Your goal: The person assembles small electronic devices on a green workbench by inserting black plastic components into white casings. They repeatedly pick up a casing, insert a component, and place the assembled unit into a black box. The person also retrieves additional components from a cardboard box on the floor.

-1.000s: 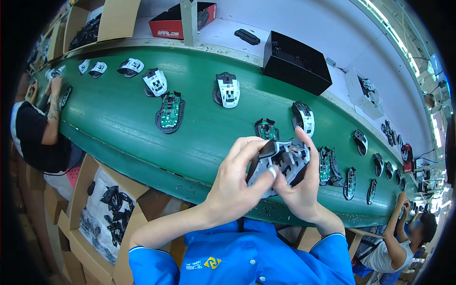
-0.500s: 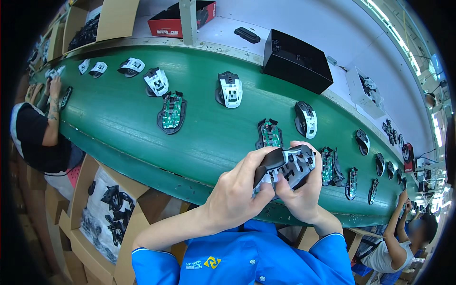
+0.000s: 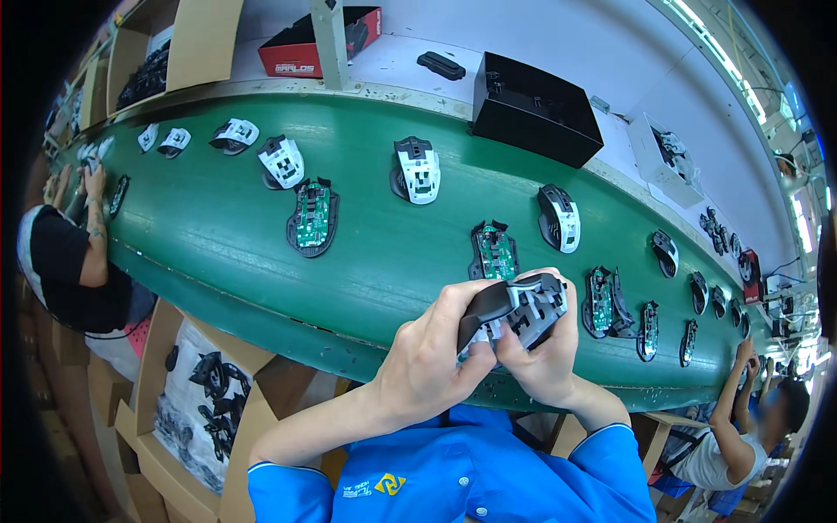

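A black and grey computer mouse shell is held up over the near edge of the green bench, its hollow, ribbed inside turned toward me. My left hand grips its left side, the thumb pressed against the lower inner edge. On the opposite side, my right hand wraps round it, the thumb also inside the shell. Just beyond my hands lies a mouse base with a green circuit board, its near end covered by them. A white and black mouse shell rests farther back to the right.
Mouse shells and circuit-board bases lie spread along the green bench. A black box stands at its far edge, a red box on the shelf behind. Below left, an open carton holds black parts. Co-workers sit at both ends.
The shell and both hands have come slightly down and to the left, still gripping. The bench items have shifted a little in the view.
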Available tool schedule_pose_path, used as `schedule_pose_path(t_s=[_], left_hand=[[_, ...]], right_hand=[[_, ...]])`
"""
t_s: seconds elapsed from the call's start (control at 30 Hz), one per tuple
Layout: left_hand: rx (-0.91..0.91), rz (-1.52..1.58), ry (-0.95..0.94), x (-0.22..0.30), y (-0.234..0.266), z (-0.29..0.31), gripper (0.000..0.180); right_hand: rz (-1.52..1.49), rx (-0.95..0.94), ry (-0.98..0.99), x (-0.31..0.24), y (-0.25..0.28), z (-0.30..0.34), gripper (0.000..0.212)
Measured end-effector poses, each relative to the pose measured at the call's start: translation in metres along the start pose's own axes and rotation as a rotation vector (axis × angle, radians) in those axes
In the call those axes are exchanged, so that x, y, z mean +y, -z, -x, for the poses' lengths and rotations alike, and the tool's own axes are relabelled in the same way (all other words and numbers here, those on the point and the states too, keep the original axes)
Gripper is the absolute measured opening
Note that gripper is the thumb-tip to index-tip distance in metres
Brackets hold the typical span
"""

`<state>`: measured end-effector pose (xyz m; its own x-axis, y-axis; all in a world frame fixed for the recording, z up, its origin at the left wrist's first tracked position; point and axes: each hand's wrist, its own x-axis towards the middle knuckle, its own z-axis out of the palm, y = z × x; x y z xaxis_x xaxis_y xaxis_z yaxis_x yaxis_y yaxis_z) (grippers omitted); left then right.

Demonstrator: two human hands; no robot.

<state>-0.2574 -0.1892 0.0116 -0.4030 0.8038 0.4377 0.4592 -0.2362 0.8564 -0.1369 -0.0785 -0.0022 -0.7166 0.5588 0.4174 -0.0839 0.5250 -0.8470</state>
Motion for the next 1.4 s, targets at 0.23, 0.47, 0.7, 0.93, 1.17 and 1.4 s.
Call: schedule_pose_path(t_s=[0.23,0.47,0.7,0.93,1.17,1.4], left_hand=[[0.008,-0.008,0.012,-0.001,0.001,-0.001,0.045],[0.012,-0.014,0.031,-0.003,0.003,-0.002,0.044],[0.022,-0.055,0.022,-0.002,0.005,-0.001,0.044],[-0.054,-0.030,0.083,0.000,0.015,-0.003,0.061],[-0.017,0.003,0.270,0.024,0.053,-0.017,0.076],[-0.318,-0.588,-0.033,-0.057,-0.060,-0.102,0.059]], right_hand=[[-0.007,0.017,0.015,0.001,-0.004,-0.002,0.058],[0.003,0.027,0.010,-0.001,-0.007,-0.005,0.059],[0.003,0.039,-0.010,-0.001,-0.009,-0.004,0.058],[-0.017,-0.013,-0.068,-0.011,-0.005,-0.010,0.057],[0.777,0.117,-0.123,0.051,0.169,-0.060,0.043],[1.529,0.049,-0.075,0.159,0.222,-0.044,0.048]])
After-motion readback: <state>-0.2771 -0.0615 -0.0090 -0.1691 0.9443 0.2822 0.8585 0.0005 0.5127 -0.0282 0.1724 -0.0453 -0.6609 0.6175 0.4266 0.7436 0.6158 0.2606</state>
